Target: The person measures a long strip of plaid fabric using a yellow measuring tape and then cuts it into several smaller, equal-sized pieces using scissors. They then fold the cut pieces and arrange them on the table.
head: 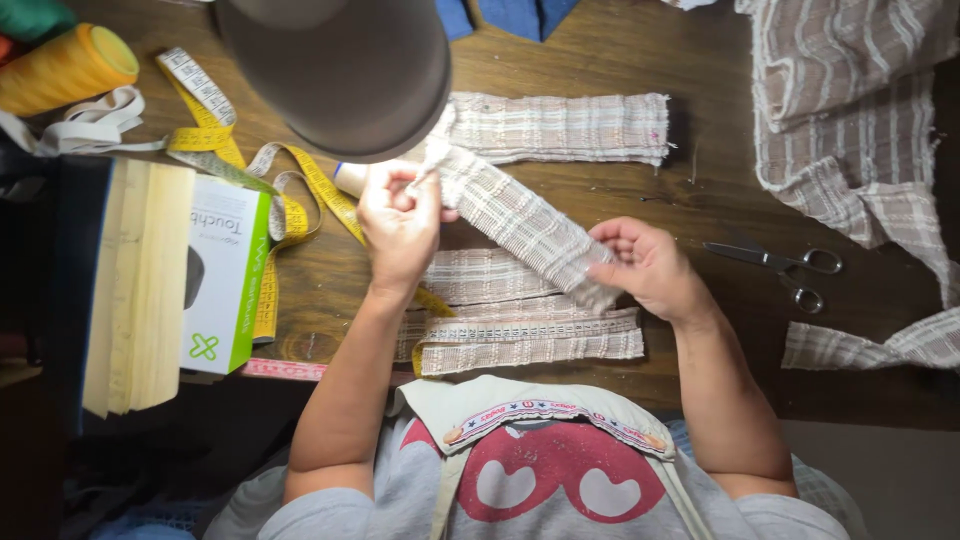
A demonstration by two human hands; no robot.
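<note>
Plaid fabric strip (pixel 520 222) — stretched taut mid-table; left hand (pixel 400 225) pinches one end, right hand (pixel 650 268) the other; being straightened.

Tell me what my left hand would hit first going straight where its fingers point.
Probably the dark lamp shade just beyond the left hand, which pinches the checked fabric strip; the shade may hang higher, so depth is unclear.
</note>
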